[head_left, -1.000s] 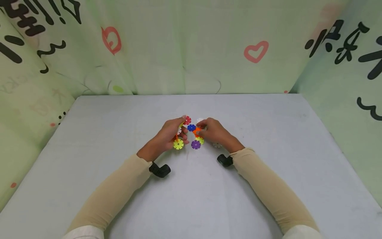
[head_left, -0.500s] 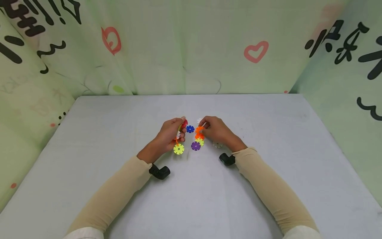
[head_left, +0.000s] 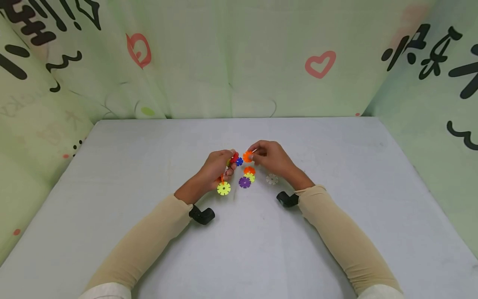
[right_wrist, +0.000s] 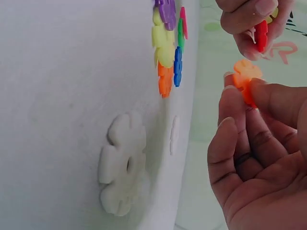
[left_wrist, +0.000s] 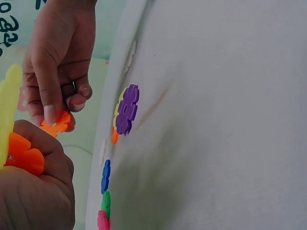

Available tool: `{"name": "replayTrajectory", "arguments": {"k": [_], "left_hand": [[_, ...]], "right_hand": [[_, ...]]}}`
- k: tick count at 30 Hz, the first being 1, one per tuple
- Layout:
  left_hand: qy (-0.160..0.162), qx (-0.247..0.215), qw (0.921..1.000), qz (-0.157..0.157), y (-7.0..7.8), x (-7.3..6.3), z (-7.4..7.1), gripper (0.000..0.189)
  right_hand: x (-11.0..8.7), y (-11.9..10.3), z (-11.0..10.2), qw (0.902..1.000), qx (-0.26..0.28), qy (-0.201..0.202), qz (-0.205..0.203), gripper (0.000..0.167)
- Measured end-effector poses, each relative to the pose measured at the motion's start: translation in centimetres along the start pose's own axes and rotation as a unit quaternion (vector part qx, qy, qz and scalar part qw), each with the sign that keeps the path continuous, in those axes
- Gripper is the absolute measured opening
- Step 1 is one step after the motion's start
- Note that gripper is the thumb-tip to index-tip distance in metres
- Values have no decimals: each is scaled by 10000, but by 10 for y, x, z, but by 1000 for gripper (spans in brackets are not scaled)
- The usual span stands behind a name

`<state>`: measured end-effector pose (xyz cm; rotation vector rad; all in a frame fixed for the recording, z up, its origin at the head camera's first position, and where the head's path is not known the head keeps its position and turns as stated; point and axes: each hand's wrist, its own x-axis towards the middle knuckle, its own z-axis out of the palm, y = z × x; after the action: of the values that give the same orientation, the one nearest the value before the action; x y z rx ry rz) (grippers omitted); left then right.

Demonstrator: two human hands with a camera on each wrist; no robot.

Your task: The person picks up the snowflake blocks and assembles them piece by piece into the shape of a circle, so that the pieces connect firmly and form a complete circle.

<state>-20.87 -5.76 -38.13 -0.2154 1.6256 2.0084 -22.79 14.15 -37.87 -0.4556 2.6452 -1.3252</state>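
Observation:
My left hand [head_left: 214,168] grips a joined string of flower-shaped plastic discs. Its red disc [head_left: 234,158] shows at the fingertips, and a yellow disc [head_left: 224,188] hangs below the hand. An orange piece [left_wrist: 26,155] of the string sticks out beside the yellow one in the left wrist view; the curled fingers hide the rest. Between thumb and fingertips, my right hand [head_left: 274,158] pinches a loose orange disc [head_left: 247,156]. This disc is raised off the table, close to the red one but apart from it, as the right wrist view [right_wrist: 246,79] shows.
On the white table [head_left: 239,249] lie purple [head_left: 245,182], yellow-green [head_left: 250,177] and orange [head_left: 249,170] discs, overlapping. Blue [right_wrist: 178,67], green [right_wrist: 181,36] and pink [right_wrist: 184,21] discs lie beyond. One white disc [head_left: 271,179] sits near my right wrist, another white disc [right_wrist: 174,135] farther back.
My right hand has lifted an orange disc off the table group and moved it up and away. The left hand has turned slightly and shifted right, bringing the red disc nearer to it.

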Motion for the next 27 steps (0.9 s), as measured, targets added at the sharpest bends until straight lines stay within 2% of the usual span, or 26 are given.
{"name": "replayTrajectory", "arguments": {"k": [11, 20, 27], "left_hand": [[-126, -58, 9999, 25, -1, 0, 5, 31], [-188, -69, 9997, -112, -1, 1, 6, 29], [-244, -105, 9995, -165, 2, 4, 8, 29]], "right_hand": [[-2, -3, 1, 9977, 569, -87, -351, 14], [-4, -7, 1, 9958, 879, -127, -221, 15], [-4, -9, 2, 9948, 980, 20, -261, 13]]}}
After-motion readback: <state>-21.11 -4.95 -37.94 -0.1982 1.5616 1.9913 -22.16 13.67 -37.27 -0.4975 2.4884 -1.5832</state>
